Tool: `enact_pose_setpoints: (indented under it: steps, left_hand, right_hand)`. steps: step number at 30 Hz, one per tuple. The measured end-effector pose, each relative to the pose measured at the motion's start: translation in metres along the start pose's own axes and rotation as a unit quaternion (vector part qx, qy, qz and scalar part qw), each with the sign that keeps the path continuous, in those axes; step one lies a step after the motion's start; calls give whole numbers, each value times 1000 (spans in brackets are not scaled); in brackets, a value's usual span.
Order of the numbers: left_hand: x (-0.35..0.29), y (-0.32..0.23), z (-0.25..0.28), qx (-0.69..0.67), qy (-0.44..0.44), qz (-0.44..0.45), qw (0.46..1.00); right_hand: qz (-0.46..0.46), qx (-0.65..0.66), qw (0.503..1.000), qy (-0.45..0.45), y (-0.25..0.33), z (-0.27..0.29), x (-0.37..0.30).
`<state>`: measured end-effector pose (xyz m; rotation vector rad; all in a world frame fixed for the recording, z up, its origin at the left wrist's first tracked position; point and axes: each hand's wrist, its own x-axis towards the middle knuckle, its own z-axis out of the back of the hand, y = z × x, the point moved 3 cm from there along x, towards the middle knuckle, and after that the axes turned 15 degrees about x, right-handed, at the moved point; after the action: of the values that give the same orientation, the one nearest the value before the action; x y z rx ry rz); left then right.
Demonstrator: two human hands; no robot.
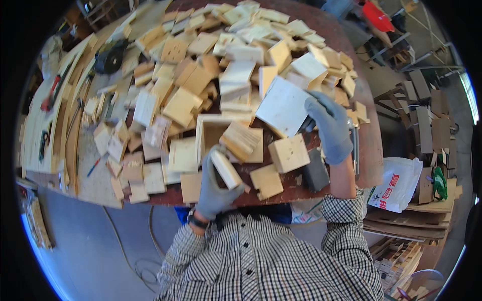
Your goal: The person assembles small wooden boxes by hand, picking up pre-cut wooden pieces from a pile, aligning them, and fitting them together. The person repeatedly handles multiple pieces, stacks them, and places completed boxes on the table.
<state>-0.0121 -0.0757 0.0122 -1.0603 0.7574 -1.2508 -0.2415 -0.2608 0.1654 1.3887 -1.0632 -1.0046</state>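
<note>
My left hand (215, 193), in a grey glove, is closed around a small pale wooden block (226, 169) near the table's front edge. Just beyond it stands an open wooden box frame (215, 131), with a striped-grain block (242, 140) leaning at its right side. My right hand (330, 129), gloved too, curls at the right edge of a white square panel (282, 106). Dark parts show by its fingers, but what they grip is mostly hidden. A black blocky object (316, 170) stands below that hand, beside a pale block with small holes (289, 153).
A large heap of wooden pieces (241, 75) covers the dark red table (369, 150). At the left lie a black tape-like reel (111, 56), a red-handled tool (50, 94) and long boards. A white bag (396, 183) sits on a shelf at the right; a hose (120, 241) trails on the floor.
</note>
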Motion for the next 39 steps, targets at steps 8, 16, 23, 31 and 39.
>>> enact_pose_setpoints:
  steps: [8, 16, 23, 31, 39]
  left_hand:
    - [3, 5, -7, -55, -48, 2, 997]
    - [8, -1, -6, 52, -60, -68, 994]
    - [4, 10, -3, 55, -13, -84, 995]
    - [8, 6, 8, 87, -11, -111, 990]
    - [11, 4, 4, 130, -21, -121, 984]
  right_hand:
    - [70, -131, 988, 31, -20, -42, -83]
    - [278, -358, 888, 72, -57, -87, -131]
    - [272, -374, 882, 87, -82, -99, -135]
    - [212, -238, 939, 132, -83, -100, -137]
    - [92, -268, 949, 139, -95, -97, -128]
